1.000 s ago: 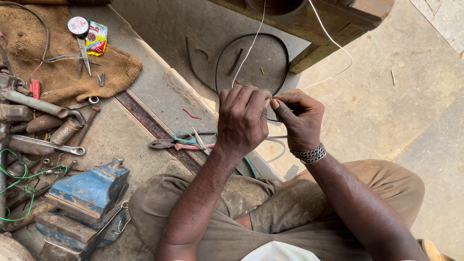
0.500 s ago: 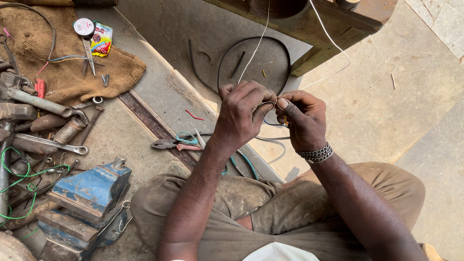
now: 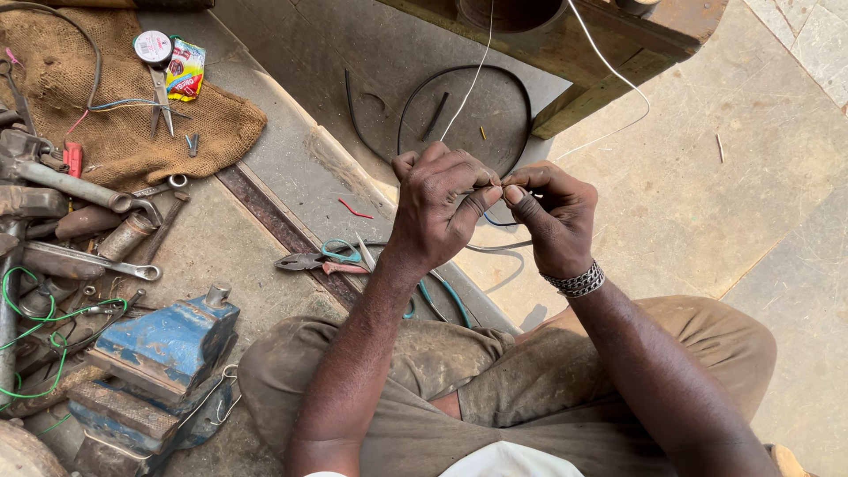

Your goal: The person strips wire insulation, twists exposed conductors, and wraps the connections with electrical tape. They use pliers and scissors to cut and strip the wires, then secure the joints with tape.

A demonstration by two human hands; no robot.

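Concrete floor, dusty and cracked, carries everything. At the far left lie wrenches and a burlap sack with a tape roll; nearer, a blue vise and green wire. Pliers rest just left of the left hand, which is curled closed, pinching a thin white wire that runs up toward a wooden block. The right hand meets it, fingertips pinched on the same wire where thin coloured strands show. Judging by the grip, the ends are being twisted together; a firm, even pinch seems needed. A black cable loop lies behind, clear of the fingers.
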